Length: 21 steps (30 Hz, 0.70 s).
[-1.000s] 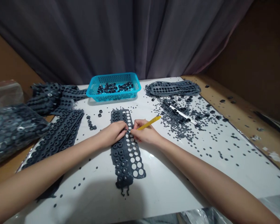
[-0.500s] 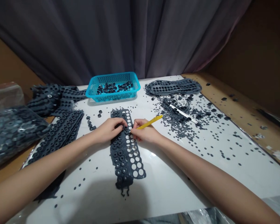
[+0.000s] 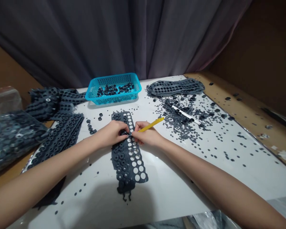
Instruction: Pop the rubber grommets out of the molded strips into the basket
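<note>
The left hand point(image 3: 111, 133) pinches narrowly on a dark grey perforated rubber strip point(image 3: 127, 159), which lies near the middle of the white table point(image 3: 176, 181). The right hand point(image 3: 146, 136) grips a slim yellow stick point(image 3: 150, 124), its fingertips at the strip.

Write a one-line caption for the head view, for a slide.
Left hand and right hand, holding a yellow stick, work at a perforated dark grey strip on a white tabletop.

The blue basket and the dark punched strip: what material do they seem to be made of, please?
The blue basket looks like moulded plastic: bright colour, fine lattice walls. The dark strip seems matte rubber, probably: it lies limp, with ragged ends.
</note>
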Each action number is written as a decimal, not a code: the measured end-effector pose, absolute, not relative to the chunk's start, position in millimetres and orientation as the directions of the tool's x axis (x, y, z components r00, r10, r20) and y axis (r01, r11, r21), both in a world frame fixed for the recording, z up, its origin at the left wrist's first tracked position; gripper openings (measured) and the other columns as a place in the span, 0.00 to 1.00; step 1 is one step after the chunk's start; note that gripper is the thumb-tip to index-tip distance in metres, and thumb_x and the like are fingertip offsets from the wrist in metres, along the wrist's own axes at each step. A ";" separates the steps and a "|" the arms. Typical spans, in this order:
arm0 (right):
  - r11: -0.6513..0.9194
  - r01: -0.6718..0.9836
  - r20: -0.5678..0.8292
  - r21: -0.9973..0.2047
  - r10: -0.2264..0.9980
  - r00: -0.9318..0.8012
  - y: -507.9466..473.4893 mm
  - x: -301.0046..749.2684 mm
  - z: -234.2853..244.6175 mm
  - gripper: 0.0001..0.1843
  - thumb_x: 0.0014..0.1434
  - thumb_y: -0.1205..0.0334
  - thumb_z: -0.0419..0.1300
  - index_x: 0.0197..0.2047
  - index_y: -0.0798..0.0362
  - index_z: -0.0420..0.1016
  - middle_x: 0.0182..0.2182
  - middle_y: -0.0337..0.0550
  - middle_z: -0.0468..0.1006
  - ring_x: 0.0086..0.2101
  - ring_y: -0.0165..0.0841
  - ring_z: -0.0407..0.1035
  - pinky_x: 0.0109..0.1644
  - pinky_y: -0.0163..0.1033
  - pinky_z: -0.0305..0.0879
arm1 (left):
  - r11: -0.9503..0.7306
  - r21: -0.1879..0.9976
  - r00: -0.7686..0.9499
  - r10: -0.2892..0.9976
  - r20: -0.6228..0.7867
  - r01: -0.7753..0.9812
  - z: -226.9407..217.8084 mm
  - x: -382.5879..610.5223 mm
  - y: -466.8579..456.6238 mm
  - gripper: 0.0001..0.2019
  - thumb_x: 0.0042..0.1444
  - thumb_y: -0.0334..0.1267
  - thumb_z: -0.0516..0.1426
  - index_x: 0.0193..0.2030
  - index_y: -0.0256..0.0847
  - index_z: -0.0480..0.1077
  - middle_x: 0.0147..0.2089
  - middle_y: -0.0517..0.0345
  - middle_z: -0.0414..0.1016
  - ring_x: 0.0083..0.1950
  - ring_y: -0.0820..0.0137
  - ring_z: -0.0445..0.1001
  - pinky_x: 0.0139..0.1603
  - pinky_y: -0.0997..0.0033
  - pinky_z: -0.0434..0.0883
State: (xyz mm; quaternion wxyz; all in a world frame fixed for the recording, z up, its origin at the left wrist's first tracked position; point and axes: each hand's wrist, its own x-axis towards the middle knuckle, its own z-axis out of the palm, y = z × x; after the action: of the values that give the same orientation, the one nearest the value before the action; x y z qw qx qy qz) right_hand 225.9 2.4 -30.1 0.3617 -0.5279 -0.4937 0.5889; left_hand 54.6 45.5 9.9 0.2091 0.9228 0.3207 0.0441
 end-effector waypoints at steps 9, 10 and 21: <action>-0.248 0.102 -0.263 -0.963 0.949 -0.175 1.3 227.1 -27.9 0.10 0.44 0.71 0.58 0.21 0.52 0.59 0.11 0.30 0.68 0.10 0.23 0.58 0.12 0.27 0.53 | -0.844 0.271 0.886 0.448 -0.114 0.462 -2.3 54.8 49.6 0.09 0.59 0.35 0.52 0.33 0.37 0.71 0.32 0.54 0.69 0.31 0.70 0.69 0.33 0.72 0.66; -0.245 0.106 -0.261 -0.964 0.949 -0.176 1.5 227.1 -28.0 0.10 0.44 0.71 0.59 0.21 0.52 0.59 0.11 0.30 0.68 0.10 0.22 0.58 0.12 0.26 0.53 | -0.858 0.250 0.893 0.439 -0.098 0.449 -5.9 53.5 48.5 0.10 0.60 0.35 0.50 0.32 0.37 0.70 0.32 0.54 0.68 0.31 0.70 0.68 0.32 0.72 0.66; -0.194 0.180 -0.223 -0.964 0.962 -0.157 -1.3 226.3 -27.2 0.10 0.44 0.70 0.59 0.21 0.52 0.59 0.11 0.30 0.67 0.12 0.23 0.59 0.14 0.26 0.52 | -0.809 0.392 0.885 0.464 -0.031 0.438 -13.4 49.8 50.3 0.11 0.63 0.36 0.45 0.35 0.37 0.67 0.34 0.52 0.70 0.34 0.69 0.70 0.36 0.71 0.67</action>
State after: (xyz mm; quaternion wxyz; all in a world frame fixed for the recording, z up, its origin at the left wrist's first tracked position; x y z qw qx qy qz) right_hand 226.3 -1.3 -27.2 0.3556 -0.5430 -0.5259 0.5496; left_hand 49.8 50.3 -13.4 0.1979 0.9505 0.2372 0.0332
